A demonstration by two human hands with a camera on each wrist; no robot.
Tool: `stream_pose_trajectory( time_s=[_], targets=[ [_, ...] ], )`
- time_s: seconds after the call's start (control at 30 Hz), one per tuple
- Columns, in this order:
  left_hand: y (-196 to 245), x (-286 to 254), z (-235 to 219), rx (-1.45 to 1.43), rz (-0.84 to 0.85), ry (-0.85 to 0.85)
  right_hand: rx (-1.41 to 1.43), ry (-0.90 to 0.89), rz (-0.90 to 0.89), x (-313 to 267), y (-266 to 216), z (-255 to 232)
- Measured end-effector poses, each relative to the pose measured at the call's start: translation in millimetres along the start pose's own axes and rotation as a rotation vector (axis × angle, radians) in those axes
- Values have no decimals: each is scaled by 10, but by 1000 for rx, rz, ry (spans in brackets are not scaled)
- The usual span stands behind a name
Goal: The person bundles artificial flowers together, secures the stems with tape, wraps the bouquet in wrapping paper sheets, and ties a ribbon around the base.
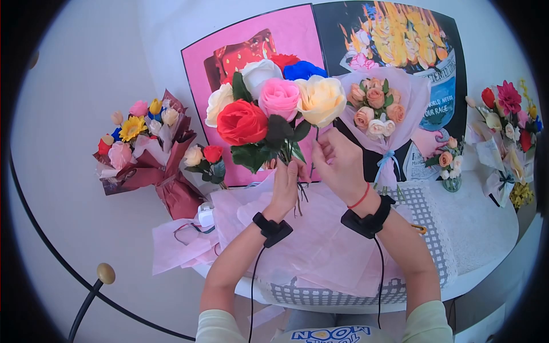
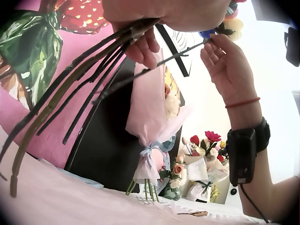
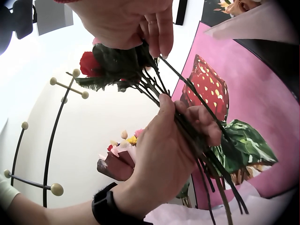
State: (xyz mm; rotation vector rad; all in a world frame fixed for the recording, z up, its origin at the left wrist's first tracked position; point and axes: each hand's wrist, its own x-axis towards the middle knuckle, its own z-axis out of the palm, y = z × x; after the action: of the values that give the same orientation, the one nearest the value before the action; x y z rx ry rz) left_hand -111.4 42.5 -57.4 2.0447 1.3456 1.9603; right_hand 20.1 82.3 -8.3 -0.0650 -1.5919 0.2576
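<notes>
My left hand [image 1: 284, 186] grips a bunch of artificial roses by their dark stems [image 2: 70, 75], whose ends hang below the fist. Above it spread a red rose [image 1: 242, 122], a pink rose [image 1: 279, 98], a white rose [image 1: 260, 77], a blue rose [image 1: 305, 70] and dark green leaves [image 1: 249, 156]. To the right, my right hand [image 1: 343, 163] pinches one single stem [image 2: 173, 57] just under a cream rose [image 1: 321, 100]. This stem slants across the others and passes by the left hand's fingers in the right wrist view.
Pink wrapping paper [image 1: 337, 246] covers the table over a checked cloth [image 1: 443, 228]. A maroon-wrapped bouquet [image 1: 177, 188] lies left. A pink-wrapped rose bouquet [image 1: 394, 143] leans on the dark picture [image 1: 446, 28]. A small glass vase [image 1: 452, 183] and another bouquet [image 1: 503, 154] stand right.
</notes>
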Motion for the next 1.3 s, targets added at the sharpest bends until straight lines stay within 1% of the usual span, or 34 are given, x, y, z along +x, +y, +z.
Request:
stream_pose_trajectory(
  time_s=[0.1,0.17,0.33,0.4,0.43,0.47,0.5,0.53,0.63,0.7,0.77,0.83,0.9,0.93,1.0,1.03,1.1,1.13,1.17,1.2,1.23,1.3],
  targets=[
    [24,-1,24,-31,17,28,4,-20,0,-7,1,12],
    [-41,-4,3,-22,5,19,22,-23,9,-9,-13,18],
    [-91,-5,5,13,6,31,76,-20,-31,0,-73,29],
    [-117,-24,35,106,117,87,82,-35,-41,5,-65,27],
    [-137,-30,32,106,117,86,87,-51,-54,8,-61,27],
    [-153,-32,28,70,67,54,87,-51,-54,0,-62,30],
    [-161,-34,26,35,17,21,115,-80,-3,-15,-66,33],
    [-162,-36,29,34,18,21,142,-110,48,-22,-69,34],
    [-95,-28,34,-52,46,20,121,-67,8,32,-113,-5],
    [-59,-25,10,45,63,-21,118,-66,-3,12,-94,-2],
    [-81,-30,12,50,96,-31,117,-66,-15,-17,-82,4],
    [-122,-27,15,56,131,-40,173,-87,39,-37,-77,5],
    [-135,-10,29,63,183,-47,202,-81,46,-38,-67,22],
    [-127,-16,34,64,184,-49,231,-77,55,-39,-64,24],
    [-23,-21,50,-150,-7,-128,206,-90,76,-23,-62,0],
    [-53,-16,34,-152,-9,-131,182,-106,96,-15,-63,-16],
    [-100,28,-18,-46,-64,-194,164,-92,80,7,-83,-50],
    [-108,43,2,-47,-66,-195,149,-79,58,11,-87,-58],
    [-42,70,39,-109,-17,-132,148,-79,60,-6,-86,-61],
    [14,94,60,-169,31,-69,199,-68,138,-37,-85,-64],
    [51,114,54,-169,28,-70,250,-56,217,-70,-80,-69],
    [94,148,17,-205,4,-77,217,-86,214,-210,70,-15]
  ],
)
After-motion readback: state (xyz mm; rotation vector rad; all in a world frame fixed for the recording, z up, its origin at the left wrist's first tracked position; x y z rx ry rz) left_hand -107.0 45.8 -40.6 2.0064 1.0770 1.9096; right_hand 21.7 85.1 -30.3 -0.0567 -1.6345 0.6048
